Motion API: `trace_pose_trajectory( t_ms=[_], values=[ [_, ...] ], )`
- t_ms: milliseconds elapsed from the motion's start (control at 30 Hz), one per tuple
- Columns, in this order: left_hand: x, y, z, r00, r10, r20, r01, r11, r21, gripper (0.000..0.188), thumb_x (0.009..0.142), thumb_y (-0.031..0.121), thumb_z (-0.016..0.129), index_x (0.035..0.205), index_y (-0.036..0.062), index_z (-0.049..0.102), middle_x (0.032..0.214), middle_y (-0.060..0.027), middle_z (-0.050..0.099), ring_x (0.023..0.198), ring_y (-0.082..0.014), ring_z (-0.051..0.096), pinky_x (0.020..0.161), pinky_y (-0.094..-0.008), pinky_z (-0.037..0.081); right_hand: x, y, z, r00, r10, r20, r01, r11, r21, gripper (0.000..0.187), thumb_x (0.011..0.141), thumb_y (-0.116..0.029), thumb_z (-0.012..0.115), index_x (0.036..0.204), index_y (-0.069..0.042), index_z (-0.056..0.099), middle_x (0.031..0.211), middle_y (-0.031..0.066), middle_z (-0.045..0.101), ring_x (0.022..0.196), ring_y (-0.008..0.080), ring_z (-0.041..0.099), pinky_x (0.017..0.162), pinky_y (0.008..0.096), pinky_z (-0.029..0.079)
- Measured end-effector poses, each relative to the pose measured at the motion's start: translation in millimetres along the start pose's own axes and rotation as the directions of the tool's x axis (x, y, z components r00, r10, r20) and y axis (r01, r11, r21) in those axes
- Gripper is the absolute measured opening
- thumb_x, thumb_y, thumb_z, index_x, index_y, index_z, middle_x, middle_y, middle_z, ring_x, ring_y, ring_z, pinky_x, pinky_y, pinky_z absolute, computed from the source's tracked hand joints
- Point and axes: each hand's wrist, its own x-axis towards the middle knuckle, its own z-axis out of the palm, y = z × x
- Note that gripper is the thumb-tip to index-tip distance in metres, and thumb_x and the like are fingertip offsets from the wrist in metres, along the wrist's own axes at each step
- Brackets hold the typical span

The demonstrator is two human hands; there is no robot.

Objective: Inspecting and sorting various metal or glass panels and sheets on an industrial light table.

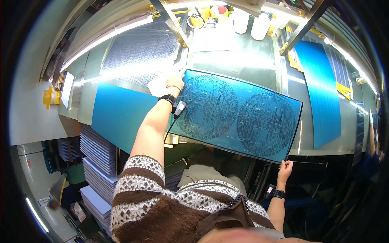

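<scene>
A translucent blue panel (238, 94) with two dark, gear-edged round patterns lies slanted before me, reaching over the bench's near edge. At its far left corner my left hand (175, 82) is closed on the edge, the fingertips partly lost in glare. My right hand (285, 167) pinches the near right corner between thumb and fingers. Under my left forearm, a plain blue sheet (117, 113) rests on the bench, passing beneath or beside the panel; which one I cannot tell. Beside my left hand is a white sheet (157, 86).
A patterned sheet (137, 52) lies at the far left. Another blue sheet (320, 97) is on the right. White bottles (260, 26) and a tape roll (195, 21) stand at the back. Metal posts (177, 28) rise from the bench. Stacked pale panels (97, 152) stand below left.
</scene>
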Motion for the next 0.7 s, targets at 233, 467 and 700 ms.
trace_pose_trajectory(
  t_ms=[233,467,700],
  values=[
    [13.0,26.8,12.8,0.936,0.229,-0.267,-0.200,0.971,0.129,0.027,0.084,0.025,0.045,0.106,0.0211,0.060,0.108,-0.0143,0.056,0.097,-0.0330,0.054,0.080,-0.0453,0.042,-1.3,-5.5,-13.2,0.994,0.113,-0.004,-0.111,0.985,0.132,0.015,0.082,-0.005,0.056,0.080,-0.005,0.041,0.070,0.0001,0.041,0.058,0.0084,0.046,0.051,0.0213,0.040],
    [-12.9,10.1,22.3,0.824,0.255,-0.507,-0.321,0.946,-0.047,0.044,0.087,0.028,0.045,0.122,0.0006,0.045,0.120,-0.0196,0.049,0.112,-0.0356,0.044,0.096,-0.0441,0.031,99.3,-114.1,32.8,0.759,-0.587,0.283,0.557,0.358,-0.749,0.043,0.080,-0.019,0.056,0.122,-0.010,0.048,0.129,0.0084,0.041,0.124,0.0352,0.030,0.098,0.0435,0.029],
    [-18.1,22.4,25.7,0.918,0.155,-0.365,-0.202,0.975,-0.094,0.047,0.089,0.029,0.042,0.132,0.0114,0.036,0.137,-0.0063,0.036,0.127,-0.0284,0.029,0.101,-0.0504,0.022,193.3,-122.7,69.0,0.776,-0.601,0.191,0.458,0.331,-0.825,0.042,0.085,-0.027,0.049,0.122,-0.006,0.047,0.130,0.0056,0.042,0.123,0.0315,0.032,0.098,0.0451,0.030]
  ],
)
